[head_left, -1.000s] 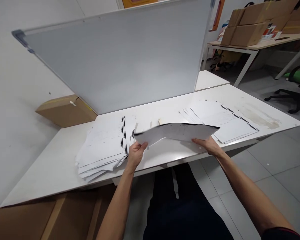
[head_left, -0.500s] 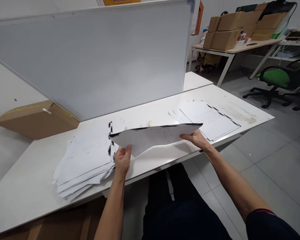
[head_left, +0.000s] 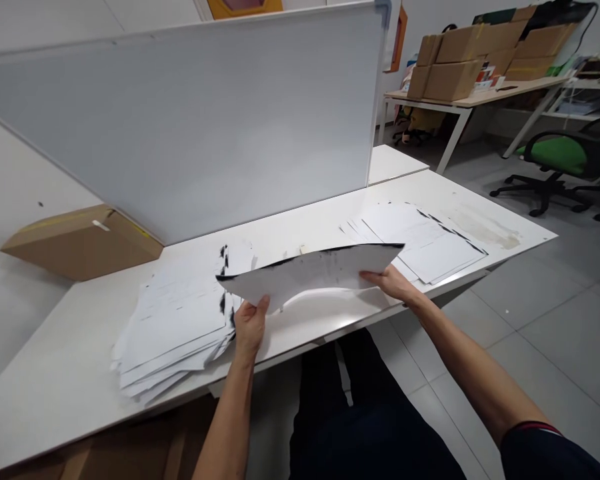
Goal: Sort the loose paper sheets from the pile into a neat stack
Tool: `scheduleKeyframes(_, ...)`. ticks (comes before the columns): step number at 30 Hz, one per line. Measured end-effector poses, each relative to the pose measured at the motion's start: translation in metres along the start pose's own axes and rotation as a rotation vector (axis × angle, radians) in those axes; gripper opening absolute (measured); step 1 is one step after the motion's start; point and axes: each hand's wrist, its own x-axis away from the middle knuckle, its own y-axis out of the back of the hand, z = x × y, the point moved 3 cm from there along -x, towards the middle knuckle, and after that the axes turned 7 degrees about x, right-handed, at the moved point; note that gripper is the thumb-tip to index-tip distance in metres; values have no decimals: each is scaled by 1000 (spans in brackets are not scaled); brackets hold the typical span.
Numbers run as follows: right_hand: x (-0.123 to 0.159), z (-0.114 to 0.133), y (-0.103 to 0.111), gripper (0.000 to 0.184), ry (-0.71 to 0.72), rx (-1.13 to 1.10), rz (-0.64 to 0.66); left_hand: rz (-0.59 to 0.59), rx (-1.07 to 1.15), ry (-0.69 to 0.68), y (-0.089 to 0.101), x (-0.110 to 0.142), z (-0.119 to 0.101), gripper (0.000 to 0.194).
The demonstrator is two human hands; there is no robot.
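Note:
Between my hands a white sheet of paper (head_left: 315, 273) with a black-smudged far edge is held up over the table, bowed upward in the middle. My left hand (head_left: 251, 325) pinches its left end, thumb on top. At the right end, my right hand (head_left: 391, 281) grips it the same way. Left of my left hand lies a thick, uneven stack of papers (head_left: 175, 320) with black marks along its right edge. Beyond my right hand rests a flatter pile of papers (head_left: 420, 233), black dashes along its far right edge.
A whiteboard (head_left: 205, 127) leans at the back of the white table (head_left: 45, 373). A cardboard box (head_left: 85, 243) stands behind the left stack. Farther right are a desk with cardboard boxes (head_left: 453, 80) and a green office chair (head_left: 555, 155).
The held sheet has bowed more, its middle arching upward and its left corner dipping slightly. Both hands keep their grip. The view has shifted a little.

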Motion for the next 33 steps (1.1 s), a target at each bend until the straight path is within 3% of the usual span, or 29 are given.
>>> scheduleKeyframes(5, 1, -2, -3, 41, -76, 25, 42, 33, -173, 91, -7, 2, -4, 41)
scheduleKeyframes(10, 10, 18, 5, 38, 109, -68, 156, 57, -342, -39, -10, 3, -36, 38)
scheduleKeyframes(15, 15, 15, 7, 39, -6, -107, 30, 156, -403, 61, -10, 4, -54, 37)
scheduleKeyframes(19, 19, 8, 3, 38, -7, -166, 67, 224, -323, 209, -10, 3, -50, 43)
scheduleKeyframes(24, 19, 7, 11, 40, 113, -164, -1, 228, -265, 125, -12, -4, -39, 51)
scheduleKeyframes(29, 17, 0, 12, 38, 24, -11, 25, 252, -294, 213, -16, 0, -18, 48)
scheduleKeyframes(33, 26, 7, 15, 33, 50, -40, -46, 211, -245, 177, -20, -1, -26, 44)
